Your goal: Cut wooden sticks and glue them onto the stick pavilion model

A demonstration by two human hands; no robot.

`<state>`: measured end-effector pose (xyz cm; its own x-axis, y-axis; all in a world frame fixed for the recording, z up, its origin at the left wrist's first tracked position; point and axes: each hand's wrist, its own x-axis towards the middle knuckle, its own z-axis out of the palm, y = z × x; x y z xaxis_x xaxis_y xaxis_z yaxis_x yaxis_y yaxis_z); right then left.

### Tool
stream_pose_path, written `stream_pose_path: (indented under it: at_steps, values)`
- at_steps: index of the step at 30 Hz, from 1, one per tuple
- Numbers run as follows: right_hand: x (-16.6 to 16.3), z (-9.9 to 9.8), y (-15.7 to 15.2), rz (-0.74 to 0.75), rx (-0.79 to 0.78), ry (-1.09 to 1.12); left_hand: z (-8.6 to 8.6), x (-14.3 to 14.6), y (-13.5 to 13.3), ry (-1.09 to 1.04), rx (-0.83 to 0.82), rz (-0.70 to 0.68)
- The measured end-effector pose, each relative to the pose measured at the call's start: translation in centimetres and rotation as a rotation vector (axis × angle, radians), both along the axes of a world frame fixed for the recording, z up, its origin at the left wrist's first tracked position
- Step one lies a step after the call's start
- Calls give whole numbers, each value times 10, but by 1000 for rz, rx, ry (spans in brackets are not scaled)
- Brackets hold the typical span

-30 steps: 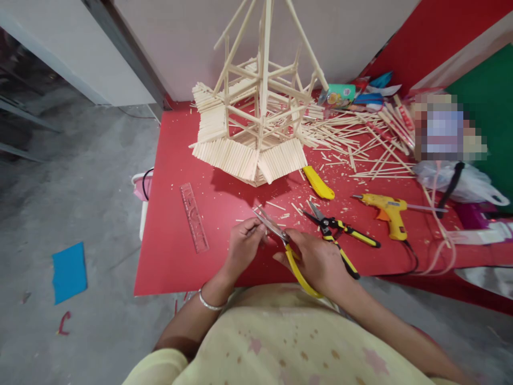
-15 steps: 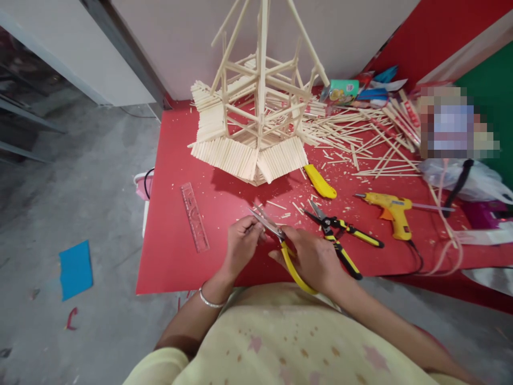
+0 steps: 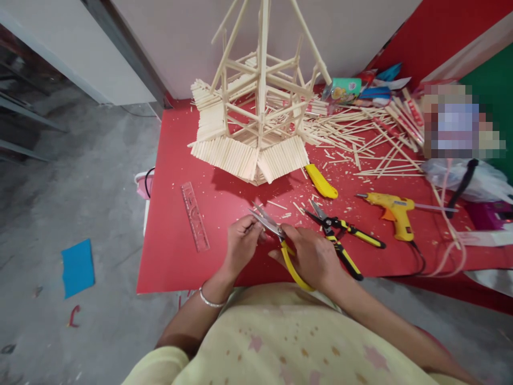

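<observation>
My right hand [image 3: 310, 254] is closed on the yellow handles of a pair of scissors [image 3: 289, 262], whose metal blades point up and left, slightly parted. Beside the blades, my left hand [image 3: 243, 240] is pinched shut; whatever sits between its fingertips is too small to make out. Beyond both hands stands a model built of wooden sticks [image 3: 236, 158], with slatted roof panels around an open frame and long poles rising from it. Short cut stick pieces [image 3: 276, 205] lie on the red table [image 3: 168, 230] just past the scissor tips.
A clear ruler [image 3: 194, 216] lies left of my hands. To the right are a yellow utility knife [image 3: 321, 182], black-and-yellow shears [image 3: 340, 230] and a yellow glue gun [image 3: 395, 211] with its cord. Loose sticks [image 3: 360, 128] and plastic packets spread across the back right.
Both hands and the scissors keep nearly the same place and pose. The view has shifted very slightly; nothing else has visibly moved.
</observation>
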<state>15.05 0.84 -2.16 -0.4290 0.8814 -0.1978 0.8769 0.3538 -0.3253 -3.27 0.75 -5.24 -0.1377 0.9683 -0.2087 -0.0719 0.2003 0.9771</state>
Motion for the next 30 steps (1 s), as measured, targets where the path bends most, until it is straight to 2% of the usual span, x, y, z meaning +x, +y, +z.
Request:
stream_pose_path:
  at_steps: [4, 13, 18, 22, 26, 30]
  values:
    - [2, -4, 0, -5, -14, 22, 3, -1, 1, 20, -3, -1]
    - [6, -9, 3, -67, -120, 157, -3, 1, -1, -37, -8, 0]
    - [12, -10, 2, -115, -105, 163, -1, -2, 6, -343, -114, 148]
    - [16, -3, 3, -121, -52, 125, -6, -9, 14, -562, -189, 198]
    - [12, 2, 1, -89, 2, 105, -9, -10, 17, -686, -224, 203]
    - [4, -1, 0, -73, 53, 80, -5, -8, 18, -704, -291, 163]
